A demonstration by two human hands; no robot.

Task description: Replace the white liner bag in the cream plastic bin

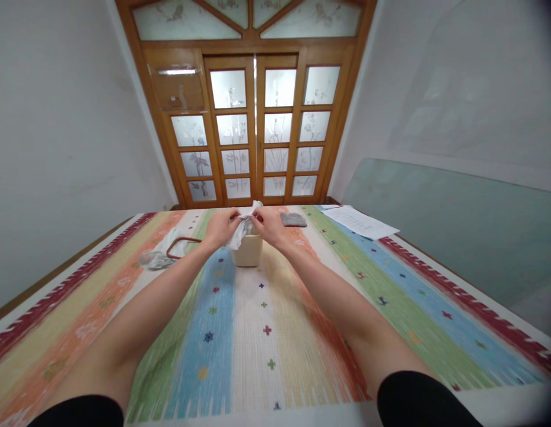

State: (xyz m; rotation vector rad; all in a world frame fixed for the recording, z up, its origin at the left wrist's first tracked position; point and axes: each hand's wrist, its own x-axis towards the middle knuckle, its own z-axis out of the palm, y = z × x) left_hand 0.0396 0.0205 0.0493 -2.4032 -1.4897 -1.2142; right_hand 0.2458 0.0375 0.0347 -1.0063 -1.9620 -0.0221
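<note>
A small cream-coloured bin (247,254) stands upright on the striped tablecloth, straight ahead of me. Over its top, a thin white plastic bag (236,238) is bunched up and hangs partly past the left side of the rim. My left hand (222,226) pinches the bag from the left, its fingers closed. From the right, my right hand (270,225) grips the bunched plastic too, thumb and fingers pressed together. The two hands are close to each other above the bin. Its inside is hidden from me.
To the left lie a crumpled, see-through plastic bag (155,258) and a brown rectangular frame (172,243). A grey folded cloth or pad (293,220) rests right of the bin. Printed paper sheets (359,222) lie at the table's far right edge. Wooden glazed doors (256,127) stand beyond.
</note>
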